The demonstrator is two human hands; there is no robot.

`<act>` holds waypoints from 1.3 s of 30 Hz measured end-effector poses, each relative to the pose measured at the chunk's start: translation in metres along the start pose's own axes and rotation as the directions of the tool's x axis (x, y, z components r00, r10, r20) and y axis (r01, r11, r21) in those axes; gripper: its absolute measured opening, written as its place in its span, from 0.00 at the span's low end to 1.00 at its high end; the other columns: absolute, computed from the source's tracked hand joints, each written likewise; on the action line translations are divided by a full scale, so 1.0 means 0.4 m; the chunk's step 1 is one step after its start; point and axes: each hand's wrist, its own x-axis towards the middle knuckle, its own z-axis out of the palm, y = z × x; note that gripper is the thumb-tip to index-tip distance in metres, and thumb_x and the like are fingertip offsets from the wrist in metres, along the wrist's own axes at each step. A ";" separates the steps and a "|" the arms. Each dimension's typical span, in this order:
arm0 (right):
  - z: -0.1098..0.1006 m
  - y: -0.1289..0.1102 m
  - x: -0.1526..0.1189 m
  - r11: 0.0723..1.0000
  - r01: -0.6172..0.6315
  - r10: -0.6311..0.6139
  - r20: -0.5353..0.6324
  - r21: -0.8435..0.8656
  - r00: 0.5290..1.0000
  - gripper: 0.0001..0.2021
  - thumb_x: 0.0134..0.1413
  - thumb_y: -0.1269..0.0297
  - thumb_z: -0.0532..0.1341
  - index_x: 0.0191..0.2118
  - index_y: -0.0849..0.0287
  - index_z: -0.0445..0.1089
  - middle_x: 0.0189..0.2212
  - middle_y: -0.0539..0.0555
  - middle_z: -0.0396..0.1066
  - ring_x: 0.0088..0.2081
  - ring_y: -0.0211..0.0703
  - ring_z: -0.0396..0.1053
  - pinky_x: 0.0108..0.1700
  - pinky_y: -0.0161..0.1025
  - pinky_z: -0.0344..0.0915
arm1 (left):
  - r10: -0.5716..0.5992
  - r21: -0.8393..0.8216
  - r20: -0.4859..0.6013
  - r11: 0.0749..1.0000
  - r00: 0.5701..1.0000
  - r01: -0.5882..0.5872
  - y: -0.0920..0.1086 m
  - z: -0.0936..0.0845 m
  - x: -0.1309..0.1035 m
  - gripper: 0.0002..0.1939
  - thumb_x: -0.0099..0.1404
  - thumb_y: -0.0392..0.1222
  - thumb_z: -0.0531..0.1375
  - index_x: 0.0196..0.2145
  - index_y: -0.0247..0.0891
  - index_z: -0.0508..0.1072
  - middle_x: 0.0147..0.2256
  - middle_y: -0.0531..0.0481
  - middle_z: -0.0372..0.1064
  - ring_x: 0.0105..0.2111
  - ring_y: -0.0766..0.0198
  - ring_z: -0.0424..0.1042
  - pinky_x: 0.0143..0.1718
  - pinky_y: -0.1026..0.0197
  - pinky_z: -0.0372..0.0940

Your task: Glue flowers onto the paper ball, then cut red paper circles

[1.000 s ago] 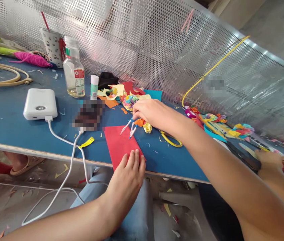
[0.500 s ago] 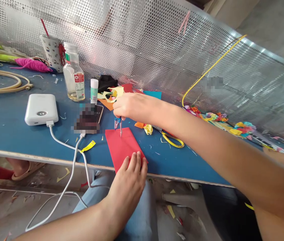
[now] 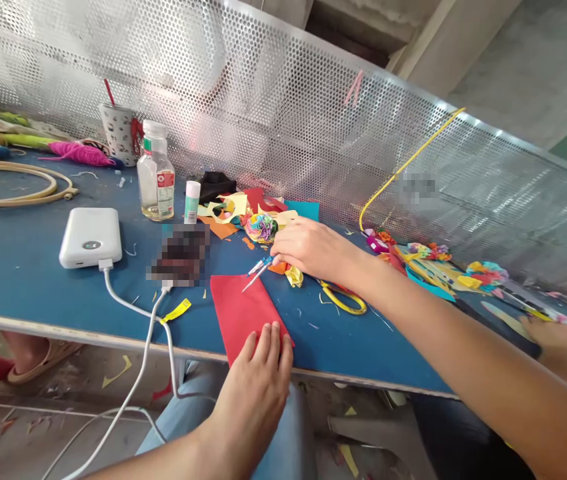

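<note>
Just below ctr of frame, red paper (image 3: 241,307) lies on blue table (image 3: 348,347), its near end at the table edge. L hand (image 3: 258,380) presses flat on paper's lower R part, fingers extended, nearly side by side, small gaps btwn. R hand (image 3: 306,247), ctr of frame, pinches top of compass (image 3: 257,272) btwn thumb & fingertips; compass slants down-L, point over upper part of paper; can't tell if tip touches. Orange & yellow paper bits (image 3: 293,276) just below R hand; scissors w/ yellow handles (image 3: 344,299) to their R. Multicolor paper flower (image 3: 259,227) & cut scraps (image 3: 228,208) above compass. L of ctr: blurred phone (image 3: 179,257) w/ white cable (image 3: 149,333), glue stick (image 3: 192,203) upright, bottle (image 3: 157,180) upright behind. Farther L: white power bank (image 3: 90,237). Upper L: patterned cup (image 3: 118,133), magenta yarn (image 3: 82,153), hoops (image 3: 38,183). R edge: another person's hand (image 3: 553,337), partly cut off.
</note>
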 end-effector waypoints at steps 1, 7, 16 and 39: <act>-0.003 -0.012 -0.012 0.999 -0.002 0.002 -0.001 -0.039 1.000 0.08 0.57 0.71 0.55 0.33 0.63 0.72 0.30 0.53 0.73 0.35 0.41 0.66 0.40 0.39 0.54 | -0.005 0.002 0.003 1.000 1.000 0.005 0.001 0.001 0.000 0.26 0.62 0.46 0.53 0.55 0.29 0.63 0.55 0.37 0.61 0.55 0.50 0.57 0.51 0.51 0.58; -0.027 -0.092 -0.022 0.977 0.031 -0.046 -0.068 -0.212 0.997 0.13 0.61 0.68 0.50 0.30 0.62 0.69 0.28 0.53 0.70 0.30 0.41 0.64 0.37 0.39 0.53 | -0.017 -0.011 0.043 1.000 0.999 0.018 0.004 -0.010 0.007 0.25 0.63 0.44 0.53 0.55 0.28 0.63 0.55 0.37 0.61 0.55 0.49 0.58 0.51 0.51 0.58; -0.037 -0.105 0.112 0.975 -0.141 0.146 0.016 -0.170 0.989 0.16 0.60 0.59 0.53 0.31 0.64 0.73 0.27 0.57 0.73 0.31 0.47 0.69 0.36 0.42 0.55 | -0.017 -0.061 0.091 0.998 0.996 0.023 -0.005 -0.025 0.015 0.26 0.62 0.43 0.54 0.55 0.26 0.63 0.55 0.36 0.61 0.55 0.49 0.60 0.50 0.52 0.61; 0.008 0.016 -0.145 0.335 -0.600 0.916 -0.103 0.726 0.388 0.22 0.55 0.47 0.52 0.20 0.59 0.61 0.18 0.48 0.60 0.21 0.34 0.58 0.26 0.34 0.53 | -0.136 -0.429 0.101 0.888 0.986 0.166 -0.054 -0.067 0.018 0.23 0.62 0.47 0.53 0.53 0.35 0.63 0.56 0.38 0.59 0.52 0.51 0.62 0.49 0.49 0.62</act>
